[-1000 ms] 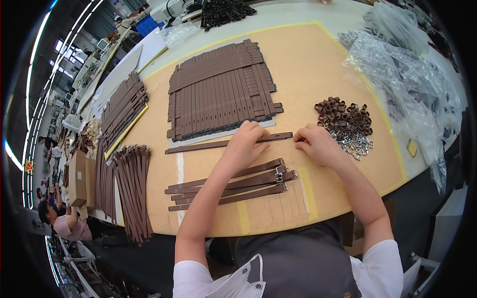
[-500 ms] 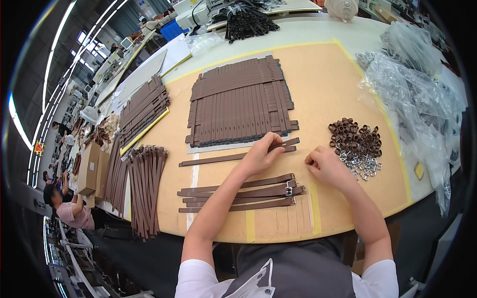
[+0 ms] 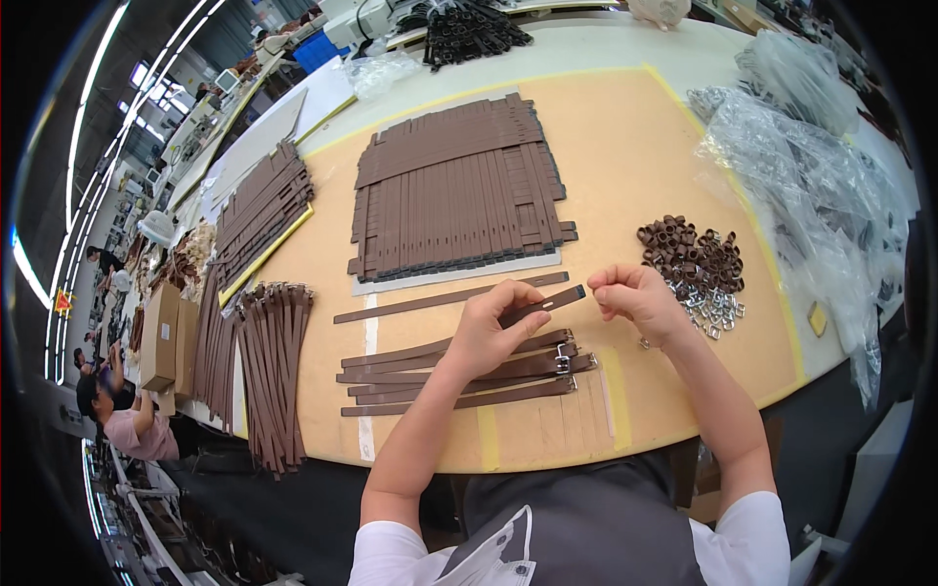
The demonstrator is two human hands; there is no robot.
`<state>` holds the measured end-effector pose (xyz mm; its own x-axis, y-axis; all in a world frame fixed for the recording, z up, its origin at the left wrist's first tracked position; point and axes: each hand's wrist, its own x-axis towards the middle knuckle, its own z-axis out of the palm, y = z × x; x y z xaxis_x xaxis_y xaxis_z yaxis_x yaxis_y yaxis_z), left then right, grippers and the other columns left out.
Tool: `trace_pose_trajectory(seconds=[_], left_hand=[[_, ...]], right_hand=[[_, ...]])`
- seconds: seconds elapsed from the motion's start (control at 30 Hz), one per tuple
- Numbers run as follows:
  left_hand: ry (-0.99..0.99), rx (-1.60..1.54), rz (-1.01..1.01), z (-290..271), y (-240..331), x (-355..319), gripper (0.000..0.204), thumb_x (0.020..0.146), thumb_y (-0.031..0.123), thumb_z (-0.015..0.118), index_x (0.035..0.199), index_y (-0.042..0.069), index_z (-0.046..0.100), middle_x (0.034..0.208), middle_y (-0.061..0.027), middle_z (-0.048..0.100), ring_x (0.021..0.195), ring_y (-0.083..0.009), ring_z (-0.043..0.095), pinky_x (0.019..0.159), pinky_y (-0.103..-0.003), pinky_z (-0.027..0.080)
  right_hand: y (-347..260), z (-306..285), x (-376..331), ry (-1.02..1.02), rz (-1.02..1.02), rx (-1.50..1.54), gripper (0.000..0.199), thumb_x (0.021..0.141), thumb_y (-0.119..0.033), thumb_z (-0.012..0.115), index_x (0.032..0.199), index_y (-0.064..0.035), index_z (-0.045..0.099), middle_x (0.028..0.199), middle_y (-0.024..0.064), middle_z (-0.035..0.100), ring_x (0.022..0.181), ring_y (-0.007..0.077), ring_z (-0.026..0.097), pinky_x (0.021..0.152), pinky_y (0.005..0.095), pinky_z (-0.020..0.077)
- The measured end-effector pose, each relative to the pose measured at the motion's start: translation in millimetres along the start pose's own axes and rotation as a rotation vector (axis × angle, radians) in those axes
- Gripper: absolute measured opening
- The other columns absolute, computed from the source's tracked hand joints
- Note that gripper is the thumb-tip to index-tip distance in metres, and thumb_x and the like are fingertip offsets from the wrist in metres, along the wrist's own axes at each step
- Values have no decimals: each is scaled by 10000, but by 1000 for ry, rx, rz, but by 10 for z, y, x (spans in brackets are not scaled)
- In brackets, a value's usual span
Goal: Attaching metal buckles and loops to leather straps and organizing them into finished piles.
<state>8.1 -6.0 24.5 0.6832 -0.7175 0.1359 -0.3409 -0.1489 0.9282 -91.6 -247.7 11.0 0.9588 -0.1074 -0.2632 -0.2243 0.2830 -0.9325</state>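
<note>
My left hand (image 3: 493, 327) pinches a brown leather strap (image 3: 549, 301) and holds its free end up, pointing right. My right hand (image 3: 633, 299) is closed with fingertips pinched together just right of that strap end; whatever it holds is too small to tell. Under my left hand lies a small stack of brown straps with metal buckles (image 3: 459, 376). One loose strap (image 3: 430, 300) lies flat just beyond my hands. A heap of brown loops and silver buckles (image 3: 696, 262) sits right of my right hand.
A big layered stack of brown straps (image 3: 454, 200) lies on the tan board (image 3: 625, 146). More strap bundles (image 3: 272, 366) hang over the left edge. Clear plastic bags (image 3: 811, 186) cover the right side. Another person (image 3: 122, 425) sits at lower left.
My left hand has lifted a strap off the board and raised its end toward my right hand. My right hand has moved a little closer to it.
</note>
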Motion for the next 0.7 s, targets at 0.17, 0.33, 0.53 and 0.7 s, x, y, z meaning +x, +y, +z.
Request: trace_pose_trajectory(seconds=[0.17,0.33,0.53,0.7], left_hand=[[33,34,86,50,-79,7,200,877,68,774,1028,-5,664,895,-11,690,807,-58,622,712,-224,516],[24,86,66,7,18,10,217,855,79,794,1018,-10,680,866,-23,701,808,-65,636,721,-229,525],[5,170,151,5,18,-5,270,826,87,821,1037,-10,683,891,-59,722,810,-120,672,734,-259,544],[-67,162,130,100,79,-33,310,820,90,826,1075,-5,677,895,-78,722,812,-140,687,743,-270,557]], right_hand=[[87,111,24,-52,24,289,215,932,-107,696,1125,-14,675,944,6,682,787,74,644,737,227,557],[105,101,21,-75,19,342,251,923,-111,718,1147,-23,646,954,8,676,838,98,673,768,235,569],[92,180,-7,-88,17,255,277,901,-111,754,1134,-32,627,977,17,679,878,129,689,789,250,573],[208,271,-12,-150,29,163,302,877,-87,773,1133,-48,618,1006,23,673,900,117,667,812,248,547]])
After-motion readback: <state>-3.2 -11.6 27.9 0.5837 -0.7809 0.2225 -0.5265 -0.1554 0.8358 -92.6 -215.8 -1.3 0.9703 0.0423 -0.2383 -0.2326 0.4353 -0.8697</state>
